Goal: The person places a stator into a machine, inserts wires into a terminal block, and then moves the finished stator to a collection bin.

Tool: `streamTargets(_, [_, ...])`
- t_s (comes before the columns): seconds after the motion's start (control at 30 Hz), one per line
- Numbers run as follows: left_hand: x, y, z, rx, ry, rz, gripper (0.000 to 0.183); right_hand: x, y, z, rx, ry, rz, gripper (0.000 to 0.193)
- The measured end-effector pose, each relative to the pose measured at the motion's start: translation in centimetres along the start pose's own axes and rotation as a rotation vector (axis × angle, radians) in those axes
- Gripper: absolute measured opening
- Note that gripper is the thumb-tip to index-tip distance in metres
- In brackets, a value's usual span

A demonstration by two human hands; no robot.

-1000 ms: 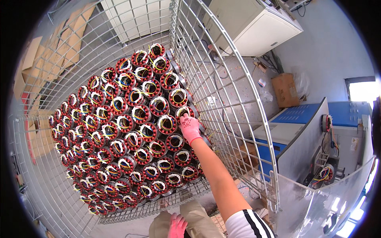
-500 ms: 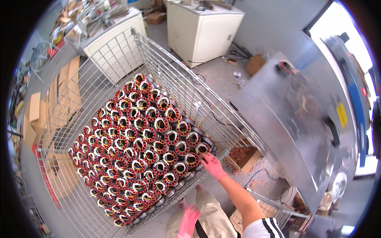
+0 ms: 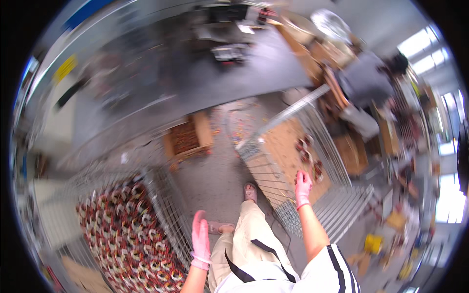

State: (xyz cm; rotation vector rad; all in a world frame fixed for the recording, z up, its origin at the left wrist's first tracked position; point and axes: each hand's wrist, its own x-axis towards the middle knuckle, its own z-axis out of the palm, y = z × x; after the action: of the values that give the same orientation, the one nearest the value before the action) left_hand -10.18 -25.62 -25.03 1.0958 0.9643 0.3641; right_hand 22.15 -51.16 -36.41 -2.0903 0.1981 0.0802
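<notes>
My left hand [image 3: 201, 239], in a pink glove, hangs near the side of the wire basket [image 3: 168, 215] at the lower left; its fingers are stretched out and it holds nothing. In that basket, motor stators [image 3: 129, 227] with red rings and pale wire loops stand packed in rows. My right hand [image 3: 303, 189], also pink-gloved, is over a second wire basket [image 3: 271, 168] on the right, lined with cardboard [image 3: 278, 144]. Its fingers are loosely extended, with nothing visible in them. Just beyond them lie a few stators [image 3: 307, 149], blurred by motion.
A metal-topped table [image 3: 195, 83] spans the far side. Below it stands a cardboard box [image 3: 202, 129] of small coloured bits, with more scattered on the floor. Another person [image 3: 366, 80] is bent over at the far right, near cartons. Floor shows between the two baskets.
The view has swung right, from the full basket to the cardboard-lined one. My right hand has left the stators at the full basket's edge and moved over the other basket. My left hand has extended.
</notes>
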Motion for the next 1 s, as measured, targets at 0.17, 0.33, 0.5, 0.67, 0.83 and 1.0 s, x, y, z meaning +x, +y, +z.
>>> streamTargets(0.17, [8.3,-0.6,14.8,0.534,-0.279,0.330,0.060,6.2,21.2,-15.0,-0.034,0.154,0.419,0.018])
streamTargets(0.33, [17.4,-3.7,28.4,1.170,-0.366,0.855,0.061,2.9,29.1,-13.0,-0.292,-0.166,0.729,0.036])
streamTargets(0.5, [21.2,-7.4,33.6,1.505,-0.363,0.878,0.054,6.3,35.5,-11.7,-0.694,-0.266,0.699,0.034])
streamTargets(0.67, [21.6,-7.5,34.5,1.688,-0.414,0.804,0.049,11.5,43.6,-9.8,-1.015,-0.473,0.445,0.030])
streamTargets(0.83, [21.4,-8.0,35.7,1.792,-0.403,0.715,0.049,13.1,51.5,-7.0,-1.322,-0.466,0.115,0.036])
streamTargets(1.0, [21.5,-8.3,35.7,1.848,-0.422,0.717,0.049,15.4,51.2,-5.9,-1.448,-0.654,0.292,0.024])
